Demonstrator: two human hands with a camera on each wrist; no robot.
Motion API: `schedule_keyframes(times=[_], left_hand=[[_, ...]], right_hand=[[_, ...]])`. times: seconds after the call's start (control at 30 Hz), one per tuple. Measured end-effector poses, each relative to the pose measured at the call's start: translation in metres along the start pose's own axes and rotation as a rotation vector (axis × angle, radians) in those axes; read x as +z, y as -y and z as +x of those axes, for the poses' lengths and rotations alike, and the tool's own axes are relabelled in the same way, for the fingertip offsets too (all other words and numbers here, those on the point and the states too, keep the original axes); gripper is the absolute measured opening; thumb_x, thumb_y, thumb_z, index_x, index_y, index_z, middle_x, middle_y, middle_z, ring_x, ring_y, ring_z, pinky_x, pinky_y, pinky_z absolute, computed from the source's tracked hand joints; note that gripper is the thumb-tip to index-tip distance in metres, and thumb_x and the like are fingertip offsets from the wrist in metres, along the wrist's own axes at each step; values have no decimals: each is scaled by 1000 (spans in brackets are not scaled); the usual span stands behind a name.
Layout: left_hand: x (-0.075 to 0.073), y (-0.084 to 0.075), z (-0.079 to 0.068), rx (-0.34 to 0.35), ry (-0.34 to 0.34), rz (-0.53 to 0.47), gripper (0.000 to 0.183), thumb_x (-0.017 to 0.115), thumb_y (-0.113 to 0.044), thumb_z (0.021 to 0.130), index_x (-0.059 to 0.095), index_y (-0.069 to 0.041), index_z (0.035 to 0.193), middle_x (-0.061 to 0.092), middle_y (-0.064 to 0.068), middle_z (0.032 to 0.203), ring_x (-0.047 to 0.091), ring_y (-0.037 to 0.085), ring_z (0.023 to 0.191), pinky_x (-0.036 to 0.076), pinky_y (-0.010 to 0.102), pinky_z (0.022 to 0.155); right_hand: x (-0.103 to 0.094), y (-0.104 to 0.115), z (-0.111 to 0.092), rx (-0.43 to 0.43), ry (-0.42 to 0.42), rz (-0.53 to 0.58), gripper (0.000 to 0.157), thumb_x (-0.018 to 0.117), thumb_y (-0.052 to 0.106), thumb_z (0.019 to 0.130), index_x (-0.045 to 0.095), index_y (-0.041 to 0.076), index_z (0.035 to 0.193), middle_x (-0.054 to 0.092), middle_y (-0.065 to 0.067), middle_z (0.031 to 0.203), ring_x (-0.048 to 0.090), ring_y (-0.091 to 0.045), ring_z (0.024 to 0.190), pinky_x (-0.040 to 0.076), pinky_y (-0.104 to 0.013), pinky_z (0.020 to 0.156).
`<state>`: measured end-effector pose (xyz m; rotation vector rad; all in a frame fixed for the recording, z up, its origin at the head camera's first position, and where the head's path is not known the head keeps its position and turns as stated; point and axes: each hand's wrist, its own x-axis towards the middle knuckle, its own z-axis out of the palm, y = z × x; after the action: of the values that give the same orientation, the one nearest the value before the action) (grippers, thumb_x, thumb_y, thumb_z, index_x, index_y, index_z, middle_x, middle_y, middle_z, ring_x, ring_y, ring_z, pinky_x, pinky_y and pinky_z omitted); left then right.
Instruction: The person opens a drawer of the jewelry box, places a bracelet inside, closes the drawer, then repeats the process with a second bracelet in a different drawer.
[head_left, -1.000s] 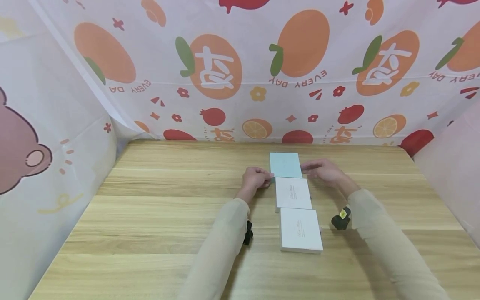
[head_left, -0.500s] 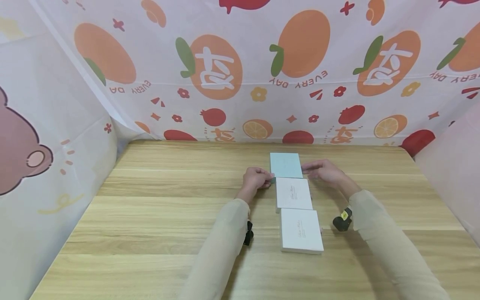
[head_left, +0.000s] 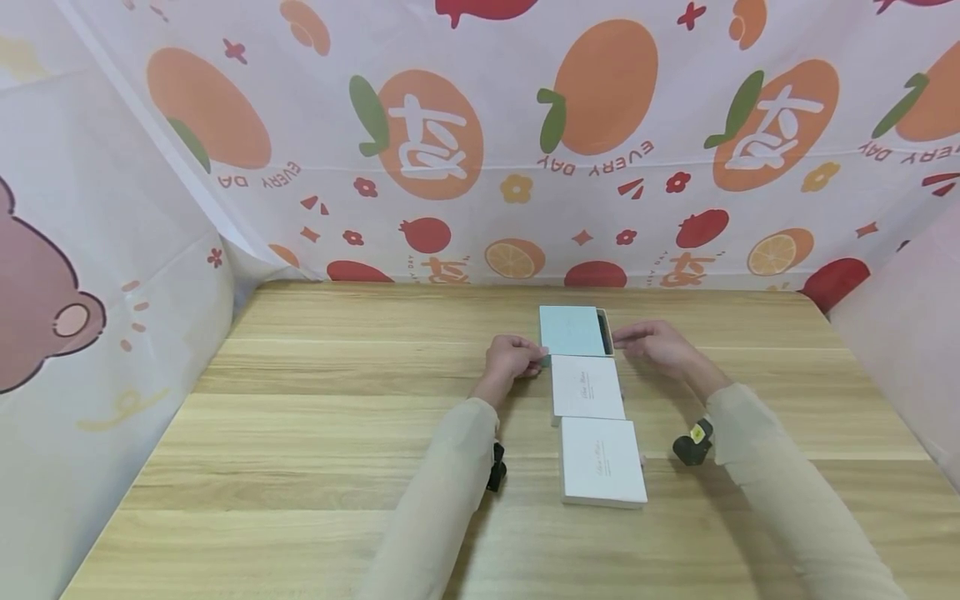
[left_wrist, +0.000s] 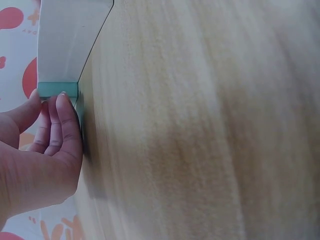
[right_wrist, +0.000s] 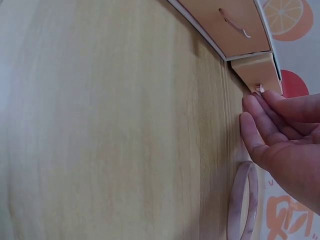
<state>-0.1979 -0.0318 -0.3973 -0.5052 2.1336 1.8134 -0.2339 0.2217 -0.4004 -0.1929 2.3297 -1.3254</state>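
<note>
A light blue drawer box (head_left: 572, 331) lies farthest back in a row of flat boxes. My left hand (head_left: 512, 357) grips its left end between thumb and fingers; the left wrist view shows the teal end (left_wrist: 58, 89) at the fingertips. On the other side, my right hand (head_left: 656, 343) pinches a small ribbon pull (right_wrist: 259, 88) on the front of the box's inner drawer (right_wrist: 257, 72). That drawer stands out a little to the right, and a dark strip of its inside shows past the cover.
Two white boxes with printed script, a middle one (head_left: 587, 387) and a nearer one (head_left: 602, 461), continue the row on the wooden table (head_left: 337, 433). A ribbon (right_wrist: 234, 23) hangs on a pinkish drawer front. A pale bangle (right_wrist: 237, 205) shows below my right hand. Fruit-print cloth (head_left: 517, 217) stands behind.
The light blue box's inner drawer has slid out a little to the right, with my right hand moving along with it. My left hand stays at the box's left end.
</note>
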Motion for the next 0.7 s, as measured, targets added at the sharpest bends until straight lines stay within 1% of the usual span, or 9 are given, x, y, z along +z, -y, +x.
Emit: schedule_keyframes(times=[0.17,0.23,0.3,0.37,0.43,0.5,0.6,0.63,0.7], left_hand=[[0,0,-1,-2,4,-5,11,69,-7,81,64,2,84,62,9,75,57,12,57,55,24,61],[0,0,-1,-3,7,-8,11,69,-7,81,64,2,84,62,8,75,57,12,58,55,24,62],[0,0,-1,-1,8,-9,11,69,-8,81,64,2,83,62,8,75,57,12,57,55,24,61],[0,0,-2,0,10,-10,11,69,-8,82,64,2,83,61,8,75,56,12,57,55,24,61],[0,0,-2,3,12,-14,11,69,-8,82,64,3,84,61,9,74,57,12,57,55,24,61],[0,0,-2,4,14,-16,12,69,-8,82,64,3,84,61,9,74,57,12,57,55,24,61],[-1,-1,-2,4,17,-18,12,69,-8,82,64,3,85,61,9,75,57,13,58,55,24,61],[-1,-1,-2,3,17,-18,13,69,-8,82,64,3,85,61,9,75,57,13,58,55,24,61],[-1,-1,-2,2,19,-19,13,69,-7,82,64,4,85,62,10,76,57,13,58,55,24,61]], right_hand=[[-2,-1,-2,18,-25,-8,33,46,-1,90,54,-3,122,55,-20,121,45,-33,117,32,-49,103],[-3,-1,-3,31,-39,-19,32,47,1,90,55,-2,121,55,-20,121,46,-33,115,34,-47,101],[-4,-1,-4,49,-53,-39,31,48,3,90,57,0,120,56,-18,120,47,-31,109,40,-43,94],[-5,0,-5,67,-60,-41,30,48,4,91,57,1,119,56,-17,118,48,-29,97,43,-36,81],[-6,1,-6,81,-64,-32,29,49,5,91,58,2,119,58,-17,114,47,-26,83,42,-29,67],[-8,3,-7,91,-63,-11,29,50,5,91,58,1,119,59,-17,111,45,-24,74,39,-27,57],[-9,3,-7,103,-59,17,29,51,5,90,57,0,118,59,-17,109,44,-22,69,37,-25,52],[-9,3,-8,105,-59,21,29,51,5,90,57,0,118,59,-16,110,45,-21,70,37,-25,52],[-10,2,-7,116,-63,33,28,52,5,90,58,1,118,60,-16,110,44,-20,67,37,-24,50]])
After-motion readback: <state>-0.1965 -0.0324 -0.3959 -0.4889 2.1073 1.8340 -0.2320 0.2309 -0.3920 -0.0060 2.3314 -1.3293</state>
